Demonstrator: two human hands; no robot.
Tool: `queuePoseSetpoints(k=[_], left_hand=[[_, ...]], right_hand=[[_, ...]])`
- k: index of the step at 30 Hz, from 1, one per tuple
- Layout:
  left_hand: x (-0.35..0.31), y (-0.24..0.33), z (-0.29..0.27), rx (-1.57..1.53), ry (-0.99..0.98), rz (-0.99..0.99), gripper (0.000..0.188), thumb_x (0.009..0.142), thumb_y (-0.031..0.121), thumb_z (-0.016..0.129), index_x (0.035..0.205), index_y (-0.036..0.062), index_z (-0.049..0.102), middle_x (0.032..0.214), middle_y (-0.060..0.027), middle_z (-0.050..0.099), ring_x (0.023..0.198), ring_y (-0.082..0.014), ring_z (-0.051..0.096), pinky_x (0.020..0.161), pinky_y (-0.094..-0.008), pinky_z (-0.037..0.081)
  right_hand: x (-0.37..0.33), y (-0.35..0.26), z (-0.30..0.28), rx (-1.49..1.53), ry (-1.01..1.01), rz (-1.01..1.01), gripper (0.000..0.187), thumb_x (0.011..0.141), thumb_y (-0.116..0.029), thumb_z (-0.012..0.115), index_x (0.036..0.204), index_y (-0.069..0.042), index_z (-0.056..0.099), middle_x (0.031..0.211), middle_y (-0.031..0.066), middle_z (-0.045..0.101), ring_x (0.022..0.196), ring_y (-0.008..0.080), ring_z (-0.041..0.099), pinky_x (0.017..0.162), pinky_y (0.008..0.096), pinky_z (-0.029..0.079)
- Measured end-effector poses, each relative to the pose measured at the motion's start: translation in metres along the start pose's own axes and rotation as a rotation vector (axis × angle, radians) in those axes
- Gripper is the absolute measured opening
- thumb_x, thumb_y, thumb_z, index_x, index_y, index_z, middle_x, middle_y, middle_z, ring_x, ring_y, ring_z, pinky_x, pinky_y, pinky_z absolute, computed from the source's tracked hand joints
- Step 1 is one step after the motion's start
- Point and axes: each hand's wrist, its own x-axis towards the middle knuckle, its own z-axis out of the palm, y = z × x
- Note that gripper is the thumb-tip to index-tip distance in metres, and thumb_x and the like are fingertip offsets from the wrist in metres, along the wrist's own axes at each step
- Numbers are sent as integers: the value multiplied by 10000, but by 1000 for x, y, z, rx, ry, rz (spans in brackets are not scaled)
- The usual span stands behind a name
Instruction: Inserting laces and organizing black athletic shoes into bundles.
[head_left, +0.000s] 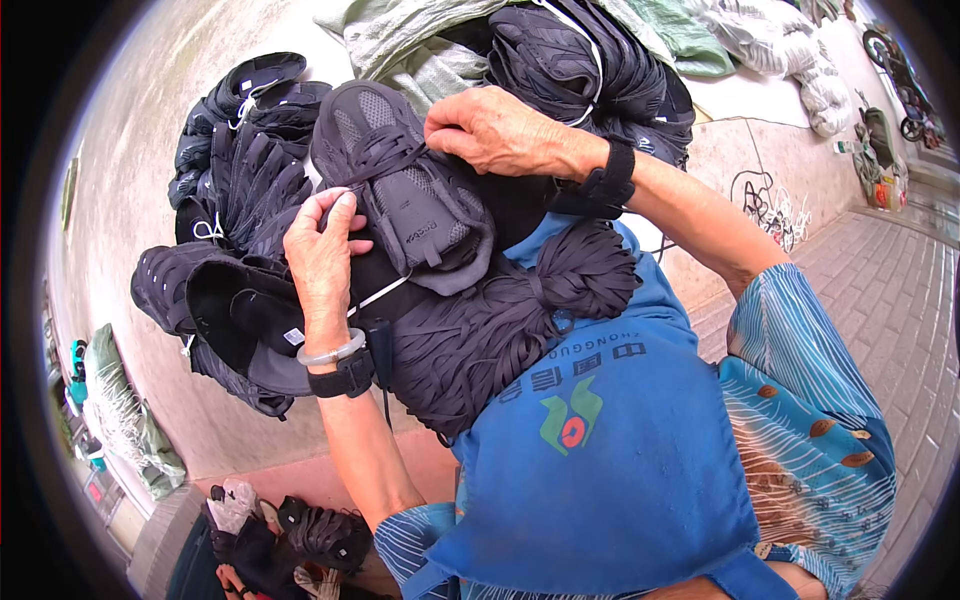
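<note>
While looking down, have a black shoe [412, 200] just above the middle of the frame, toe toward the top left, tongue and collar toward the lower right. Have a black lace [385, 160] drawn across its mesh forefoot. Hold the right hand [495, 130] at the upper right of the shoe, thumb and forefinger closed on one end of the lace, other fingers curled. Have the left hand [318, 255] at the shoe's left edge, thumb and forefinger nearly meeting beside the lace; cannot tell whether any of it is caught between the tips. Wear a pale bracelet [332, 350] and a black wristband [343, 379] at the left wrist. Just below the shoe, have a thick hank of black laces [470, 345] gathered near its right end, lying over a blue apron [630, 450]. At the left, see a stack of black shoes [250, 170] tied with white cord [207, 229], with an open-mouthed shoe [225, 300] beside the left wrist. Toward the top, right of centre, find a tied shoe bundle [560, 65] partly wrapped in a pale green sack [400, 45]. At the right, notice a tangle of cords [770, 208] near brick paving [890, 300]. At lower left, glimpse another person's hand [235, 580] near a dark bundle [328, 537].
</note>
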Motion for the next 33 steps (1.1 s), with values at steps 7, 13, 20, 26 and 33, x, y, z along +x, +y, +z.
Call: queuePoseSetpoints(k=[7,13,20,26,33], left_hand=[[2,4,3,103,-15,31,141,890,170,601,944,45,640,830,-18,609,717,-112,606,531,-233,517],[5,17,3,208,-50,27,122,870,157,594,897,47,638,815,-14,599,713,-115,593,535,-238,511],[8,11,6,215,-40,20,124,866,170,619,898,53,644,818,-13,602,705,-107,589,538,-234,510],[-2,5,7,105,119,104,115,850,137,661,922,51,636,793,-23,609,674,-110,578,570,-253,506],[-14,10,14,550,266,483,92,858,97,634,932,42,640,865,-79,621,739,-206,614,676,-310,481]], right_hand=[[8,11,3,-107,-29,-104,225,852,-188,522,817,15,612,756,211,615,730,371,614,677,438,478],[10,1,2,-47,-107,-4,234,863,-180,523,821,36,601,739,219,599,684,375,602,649,436,466],[8,8,7,-89,-30,-83,213,860,-168,533,812,31,589,737,213,594,710,359,610,641,438,469],[6,-8,10,-349,-53,-166,164,842,-146,540,804,12,556,783,202,590,746,371,600,661,458,476],[18,9,10,-192,-168,-65,160,828,-149,607,905,-12,578,814,164,582,763,376,600,672,459,480]])
